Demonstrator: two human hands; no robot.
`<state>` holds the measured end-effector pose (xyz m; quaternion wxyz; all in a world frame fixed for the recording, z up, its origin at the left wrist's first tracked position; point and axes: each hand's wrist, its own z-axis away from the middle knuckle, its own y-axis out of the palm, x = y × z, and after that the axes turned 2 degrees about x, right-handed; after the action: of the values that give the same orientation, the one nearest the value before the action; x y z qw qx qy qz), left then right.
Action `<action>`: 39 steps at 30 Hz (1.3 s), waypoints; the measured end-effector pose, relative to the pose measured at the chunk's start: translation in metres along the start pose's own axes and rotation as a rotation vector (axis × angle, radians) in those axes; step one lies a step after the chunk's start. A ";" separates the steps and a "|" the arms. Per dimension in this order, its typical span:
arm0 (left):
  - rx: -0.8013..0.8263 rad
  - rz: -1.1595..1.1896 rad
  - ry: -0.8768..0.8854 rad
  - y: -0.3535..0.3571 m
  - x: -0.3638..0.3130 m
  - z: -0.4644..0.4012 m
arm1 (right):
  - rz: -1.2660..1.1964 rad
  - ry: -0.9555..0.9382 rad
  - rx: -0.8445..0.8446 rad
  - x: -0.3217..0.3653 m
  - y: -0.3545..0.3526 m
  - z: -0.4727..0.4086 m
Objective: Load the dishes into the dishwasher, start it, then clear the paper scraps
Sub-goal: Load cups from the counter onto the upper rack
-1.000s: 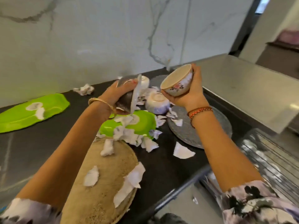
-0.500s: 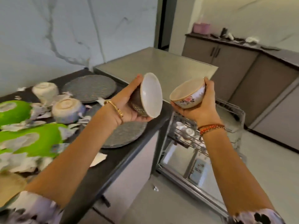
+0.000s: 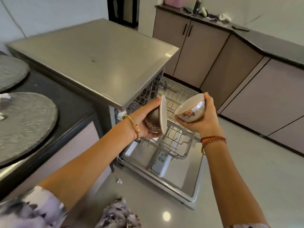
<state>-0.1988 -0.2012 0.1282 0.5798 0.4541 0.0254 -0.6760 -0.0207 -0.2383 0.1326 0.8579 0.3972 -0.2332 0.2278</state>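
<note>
Steel dishwasher [image 3: 98, 51] is now in front, as the person has turned from the counter, left hand [image 3: 144, 122] gripping a dark bowl [image 3: 155, 118], right hand [image 3: 203, 118] gripping a flowered bowl [image 3: 191, 109] over the pulled-out rack [image 3: 177, 145], ready to load.

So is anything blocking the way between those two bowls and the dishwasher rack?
Nothing visible. The left hand holds the dark bowl and the right hand holds the floral bowl right above the pulled-out wire rack. The door is down, and the rack below the bowls looks empty.
</note>
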 end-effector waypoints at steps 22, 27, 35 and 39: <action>-0.640 -0.226 0.203 -0.034 -0.013 -0.250 | 0.240 0.316 -0.066 0.057 -0.030 -0.232; -0.867 -0.620 0.306 -0.089 -0.008 -0.316 | 0.641 0.213 0.032 0.013 -0.029 -0.310; -0.955 -0.827 0.221 -0.158 -0.030 -0.387 | 1.811 -0.364 0.311 -0.019 -0.043 -0.393; -0.994 -0.961 0.147 -0.174 -0.034 -0.407 | 1.929 -0.330 0.426 -0.027 -0.049 -0.405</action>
<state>-0.1044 0.1097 -0.1738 0.3522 0.1177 0.5692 -0.7336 0.0747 0.0470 -0.1448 0.1742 0.2102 -0.5262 0.8054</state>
